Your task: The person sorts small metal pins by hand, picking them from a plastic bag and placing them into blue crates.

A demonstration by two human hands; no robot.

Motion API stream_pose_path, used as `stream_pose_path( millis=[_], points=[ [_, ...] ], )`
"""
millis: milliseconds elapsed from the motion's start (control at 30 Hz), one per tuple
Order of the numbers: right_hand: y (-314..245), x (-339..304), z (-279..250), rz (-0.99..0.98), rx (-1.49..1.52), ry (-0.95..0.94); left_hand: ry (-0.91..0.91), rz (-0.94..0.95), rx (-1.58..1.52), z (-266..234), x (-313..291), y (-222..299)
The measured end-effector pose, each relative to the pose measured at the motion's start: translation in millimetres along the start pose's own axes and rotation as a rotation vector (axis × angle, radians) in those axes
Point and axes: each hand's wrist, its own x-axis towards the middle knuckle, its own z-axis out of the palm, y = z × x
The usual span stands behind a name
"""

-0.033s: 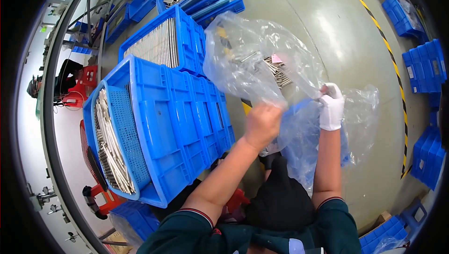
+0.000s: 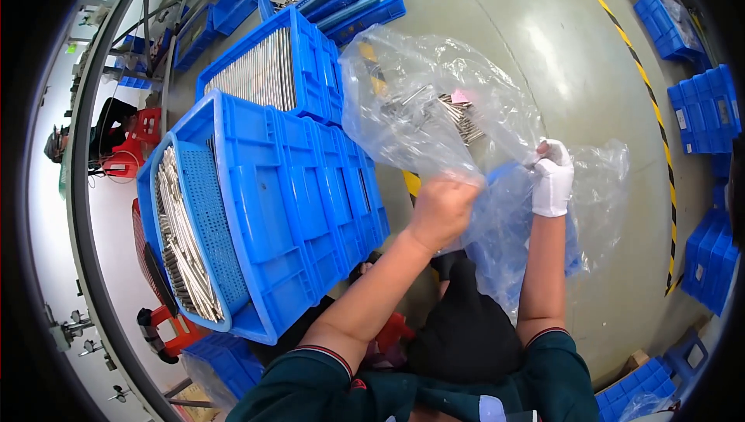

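Note:
A large clear plastic bag (image 2: 403, 131) is spread open in front of me. My left hand (image 2: 446, 208), bare, is closed on the near left part of its edge. My right hand (image 2: 552, 177) wears a white glove that leaves some fingertips uncovered, and it pinches the bag's right edge. Between and beyond my hands, several thin metal rods (image 2: 466, 123) show through the film, with a pink slip (image 2: 460, 97) near them. Something blue shows through the plastic below my hands; I cannot make out its shape.
Stacked blue crates (image 2: 287, 212) stand close on my left, a blue perforated basket (image 2: 206, 228) of metal rods on top. Another crate (image 2: 310, 72) holds rods in rows. More blue bins (image 2: 708, 111) line the right, past a yellow-black floor stripe (image 2: 656, 104).
My left hand has shifted slightly right and down, drawing its part of the bag's edge along. My right hand has barely moved, and the bag's folds have changed a little.

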Motion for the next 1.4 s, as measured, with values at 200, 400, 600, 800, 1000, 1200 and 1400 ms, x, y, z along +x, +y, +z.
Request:
stream_pose_path(
  millis=[200,400,600,800,1000,1200,1400],
  points=[
    [-17,-22,40,0.08,-0.248,-0.533,-0.376,0.065,-0.05,21,9,6],
    [3,-20,40,0.226,-0.469,-0.674,-0.673,0.066,0.041,42,-12,13],
    [28,-35,39,0.032,-0.633,-0.38,0.269,-0.715,-0.14,-14,-27,-55],
    [41,-52,35,0.051,-0.427,-0.231,0.528,-1.17,-0.253,-6,13,-160],
    [47,-50,14,0.144,-0.299,-0.171,0.368,-0.979,-0.474,20,32,-142],
    [36,-48,13,0.129,-0.183,-0.137,0.173,-0.5,-0.342,-16,82,-57],
    [13,-49,28,-0.017,-0.215,-0.012,-0.386,-0.401,-0.235,44,22,-10]
  ],
)
